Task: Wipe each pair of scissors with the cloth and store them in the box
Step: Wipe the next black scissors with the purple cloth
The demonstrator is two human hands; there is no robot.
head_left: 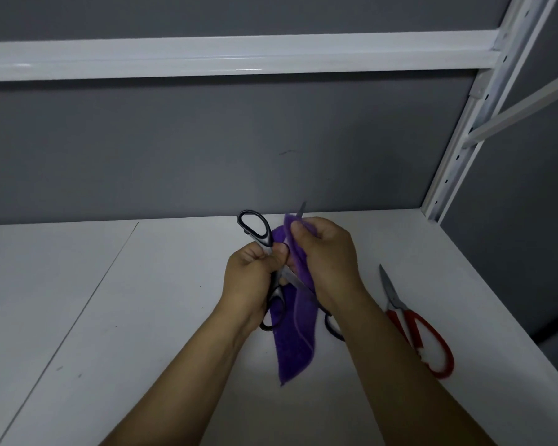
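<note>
My left hand [252, 278] grips a pair of black-and-grey handled scissors [255, 228] by the handle, its blades spread open above the white shelf. My right hand [326, 252] pinches a purple cloth [295, 342] folded around the upper blade, whose tip pokes out above the cloth. The rest of the cloth hangs down between my forearms. A second dark handle loop [332, 326] shows beside my right wrist; I cannot tell what it belongs to. Red-handled scissors [422, 336] lie shut on the shelf to the right. No box is in view.
The white shelf board [142, 300] has a seam running diagonally on the left. A grey back wall, a white crossbeam [239, 54] overhead and a perforated white upright [458, 149] at the right bound the space.
</note>
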